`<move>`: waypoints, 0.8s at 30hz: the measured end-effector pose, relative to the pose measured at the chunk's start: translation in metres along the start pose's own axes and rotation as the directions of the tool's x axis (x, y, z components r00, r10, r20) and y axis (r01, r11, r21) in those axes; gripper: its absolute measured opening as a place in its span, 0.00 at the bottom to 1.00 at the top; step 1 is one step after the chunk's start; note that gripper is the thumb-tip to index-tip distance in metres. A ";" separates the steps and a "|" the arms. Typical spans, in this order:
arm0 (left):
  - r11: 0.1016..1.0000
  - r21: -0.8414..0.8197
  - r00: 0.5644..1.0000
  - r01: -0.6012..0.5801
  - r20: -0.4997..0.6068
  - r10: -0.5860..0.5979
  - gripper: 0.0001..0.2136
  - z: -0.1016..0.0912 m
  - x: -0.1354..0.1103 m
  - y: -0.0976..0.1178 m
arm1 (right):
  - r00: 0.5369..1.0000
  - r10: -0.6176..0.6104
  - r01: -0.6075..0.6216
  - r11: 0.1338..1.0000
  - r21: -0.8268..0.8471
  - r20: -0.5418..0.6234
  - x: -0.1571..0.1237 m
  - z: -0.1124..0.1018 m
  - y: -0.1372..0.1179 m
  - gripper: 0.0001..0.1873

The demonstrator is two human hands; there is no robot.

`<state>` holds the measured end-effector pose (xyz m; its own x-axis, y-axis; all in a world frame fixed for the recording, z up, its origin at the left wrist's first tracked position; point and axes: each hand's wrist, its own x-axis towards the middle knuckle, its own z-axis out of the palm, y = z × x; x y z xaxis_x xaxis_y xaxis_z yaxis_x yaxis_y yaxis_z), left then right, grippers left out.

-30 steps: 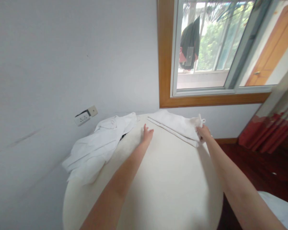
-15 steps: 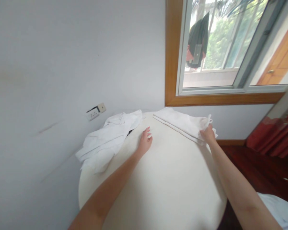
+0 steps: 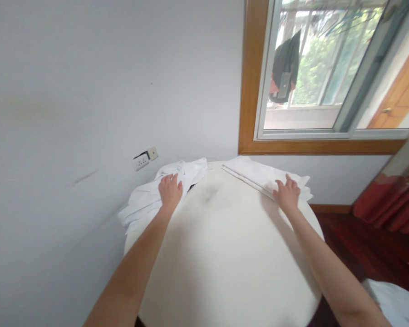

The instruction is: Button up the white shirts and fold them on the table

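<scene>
My left hand is over the right side of a loose, crumpled heap of white cloth, its fingers apart. I cannot tell whether it presses on the heap. A small dark patch shows under the heap's right edge. My right hand has its fingers spread at the near edge of a folded white cloth, close to its right end. Both white pieces lie at the far side of a round, cream-white table.
A wall socket sits behind the heap. Beyond the table is a wood-framed window. To the right are a red curtain and dark floor. More white fabric lies at the lower right.
My left hand has moved left from the bare tabletop to the crumpled heap. My right hand has let go of the folded cloth's end and spread its fingers.
</scene>
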<state>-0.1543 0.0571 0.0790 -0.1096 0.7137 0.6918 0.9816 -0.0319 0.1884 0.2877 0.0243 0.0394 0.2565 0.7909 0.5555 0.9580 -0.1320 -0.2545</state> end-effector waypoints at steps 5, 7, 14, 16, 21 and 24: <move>0.986 0.113 0.992 0.119 0.036 -0.123 0.23 0.003 0.015 -0.008 | 0.932 -0.334 0.304 0.931 0.203 0.138 -0.032 0.008 -0.070 0.15; 0.985 0.125 0.988 0.121 0.076 -0.131 0.20 0.004 0.019 -0.006 | 0.893 -0.411 0.358 0.895 0.265 0.182 -0.047 0.016 -0.086 0.14; 0.999 -0.034 0.990 -0.034 0.139 0.038 0.14 0.003 0.007 0.012 | 0.846 -0.484 0.383 0.843 0.377 0.224 -0.068 0.035 -0.094 0.13; 0.995 -0.092 0.989 -0.049 0.134 0.061 0.14 0.002 -0.002 0.024 | 0.837 -0.503 0.388 0.824 0.413 0.216 -0.068 0.037 -0.094 0.13; 0.973 -0.210 0.995 -0.093 0.001 0.095 0.14 -0.010 -0.009 0.053 | 0.831 -0.527 0.387 0.778 0.495 0.178 -0.068 0.036 -0.097 0.14; 0.967 -0.249 0.988 -0.060 -0.153 0.022 0.15 -0.021 0.003 0.059 | 0.826 -0.537 0.387 0.763 0.519 0.173 -0.068 0.034 -0.096 0.14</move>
<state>-0.1000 0.0424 0.1065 -0.1106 0.5971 0.7945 0.9165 -0.2480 0.3140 0.1734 0.0033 -0.0011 -0.3244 0.8275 0.4582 0.7633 0.5151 -0.3900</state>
